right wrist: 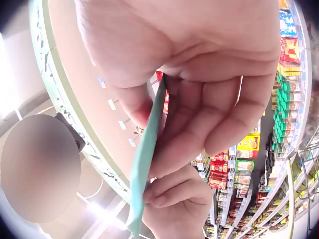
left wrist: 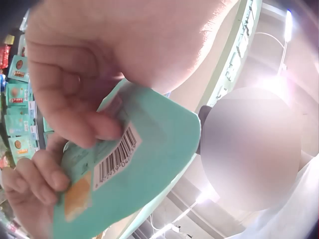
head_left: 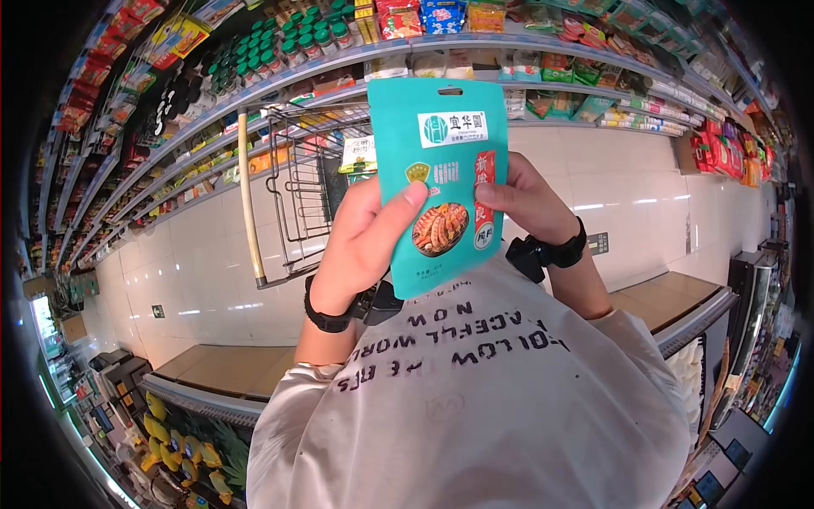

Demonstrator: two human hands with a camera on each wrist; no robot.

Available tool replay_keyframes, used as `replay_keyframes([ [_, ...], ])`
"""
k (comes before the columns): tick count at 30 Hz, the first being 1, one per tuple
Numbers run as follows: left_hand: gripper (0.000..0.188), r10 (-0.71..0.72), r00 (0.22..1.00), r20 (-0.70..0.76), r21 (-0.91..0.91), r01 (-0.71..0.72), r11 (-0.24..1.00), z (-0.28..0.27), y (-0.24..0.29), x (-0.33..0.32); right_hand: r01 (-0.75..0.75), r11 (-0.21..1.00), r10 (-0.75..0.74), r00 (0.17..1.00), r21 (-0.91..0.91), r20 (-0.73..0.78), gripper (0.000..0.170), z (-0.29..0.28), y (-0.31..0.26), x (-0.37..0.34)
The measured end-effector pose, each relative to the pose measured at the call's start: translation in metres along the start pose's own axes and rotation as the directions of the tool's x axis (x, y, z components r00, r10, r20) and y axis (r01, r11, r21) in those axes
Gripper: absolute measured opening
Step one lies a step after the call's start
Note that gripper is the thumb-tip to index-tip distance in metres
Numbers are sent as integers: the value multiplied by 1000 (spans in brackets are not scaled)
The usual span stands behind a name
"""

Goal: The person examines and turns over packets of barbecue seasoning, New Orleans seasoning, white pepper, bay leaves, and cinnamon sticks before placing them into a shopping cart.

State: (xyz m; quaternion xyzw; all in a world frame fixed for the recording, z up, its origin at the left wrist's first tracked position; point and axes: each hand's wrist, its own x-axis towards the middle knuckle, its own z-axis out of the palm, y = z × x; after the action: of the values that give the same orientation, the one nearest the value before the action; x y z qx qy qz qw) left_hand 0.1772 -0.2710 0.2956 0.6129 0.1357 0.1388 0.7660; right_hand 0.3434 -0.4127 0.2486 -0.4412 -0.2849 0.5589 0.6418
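A teal food pouch with a hang hole, a white label and a picture of cooked food is held upright before the chest. My left hand grips its left side, thumb across the front and fingers behind. On the opposite edge, my right hand pinches the pouch between thumb and fingers. The left wrist view shows the pouch's back with a barcode and the left fingers curled against it. Seen nearly edge-on in the right wrist view, the thin pouch passes between the right thumb and fingers.
A wire shopping cart with a pale handle stands ahead to the left, a white-and-green packet in it. Shelves of bags and green-lidded jars curve across the front. Low display ledges lie behind on both sides.
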Motion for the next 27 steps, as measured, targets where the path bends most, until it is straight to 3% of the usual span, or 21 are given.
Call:
replay_keyframes([
  [6,32,-116,993,23,-78,118,990,50,-6,29,-27,1000,28,994,14,-106,38,-43,-12,-36],
  [8,31,-117,993,31,-24,118,993,59,-13,37,3,1000,-6,990,-25,-138,34,-52,-20,-44],
  [9,31,-121,992,41,20,121,993,63,-16,41,17,1000,-19,991,-17,-133,34,-59,-24,-47],
  [11,29,-94,995,27,82,92,992,71,-19,47,81,979,-98,992,-185,-84,31,-70,-30,-51],
  [17,27,-58,998,15,198,53,979,92,-25,60,216,947,-213,976,-238,37,30,-92,-43,-63],
  [21,27,-48,999,8,211,45,976,107,-30,68,223,945,-213,975,-239,68,29,-109,-53,-71],
  [27,27,-106,986,-128,44,112,993,123,-38,80,192,943,-171,980,-272,99,31,-130,-59,-66],
])
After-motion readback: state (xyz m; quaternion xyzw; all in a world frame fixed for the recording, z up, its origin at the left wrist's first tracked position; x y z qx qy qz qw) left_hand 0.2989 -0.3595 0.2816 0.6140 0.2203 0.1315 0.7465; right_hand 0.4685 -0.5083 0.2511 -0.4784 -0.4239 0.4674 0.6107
